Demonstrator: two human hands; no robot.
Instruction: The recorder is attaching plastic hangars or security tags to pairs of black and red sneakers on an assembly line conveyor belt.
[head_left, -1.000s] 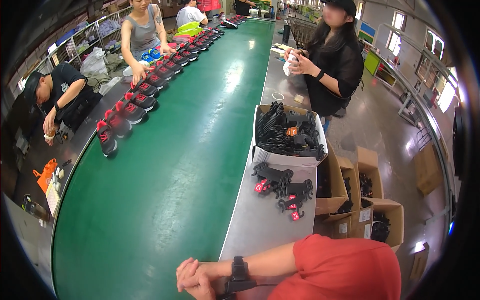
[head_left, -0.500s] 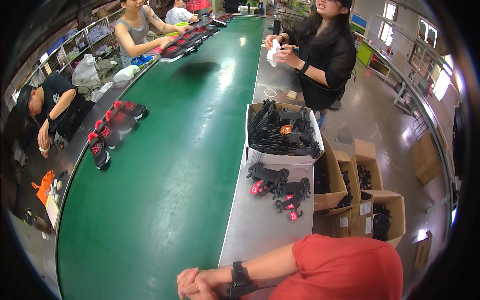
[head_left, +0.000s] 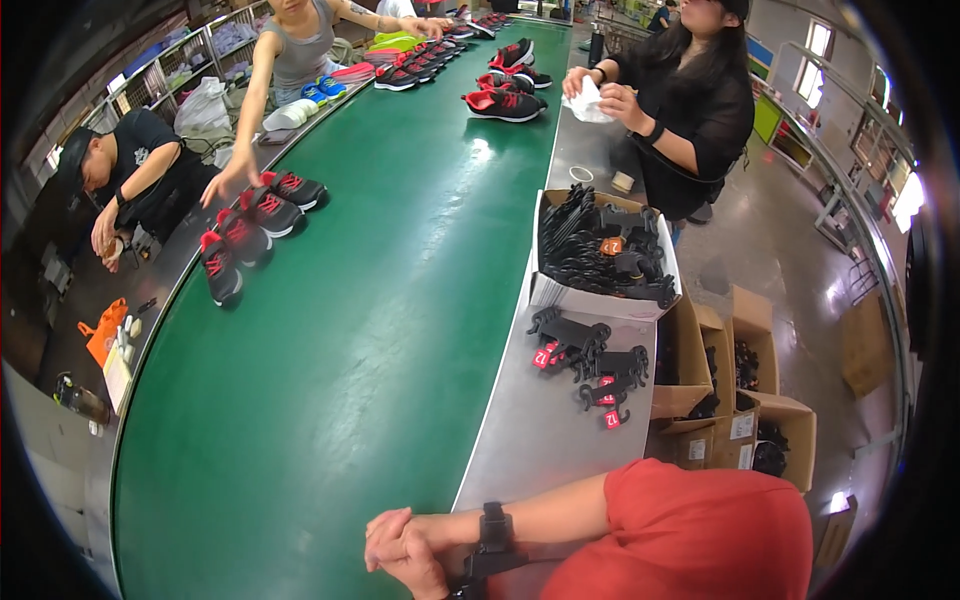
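Over the green conveyor belt's near end, my right hand (head_left: 392, 527) and my left hand (head_left: 415, 567) are clasped together. Their fingers are folded around each other, and no object shows between them. Both wrists wear black bands. To the right of my hands, a loose pile of black plastic shoe hangers (head_left: 590, 355) with red tags lies on the metal side table (head_left: 530, 440). Behind it stands a white box (head_left: 590, 302) full of similar hangers. Black-and-red sneakers (head_left: 265, 215) rest along the belt's left edge, away from my hands.
The green belt (head_left: 340, 400) runs away from me, with more sneakers (head_left: 507, 100) on its far right. A co-worker's hand (head_left: 236, 175) reaches to the left sneakers. Another co-worker (head_left: 690, 100) holds white paper (head_left: 588, 103). Open cardboard boxes (head_left: 775, 425) stand on the right.
The co-worker in grey has set the carried sneakers down on the far belt and now reaches toward the left group. The view has shifted slightly; my hands stay clasped.
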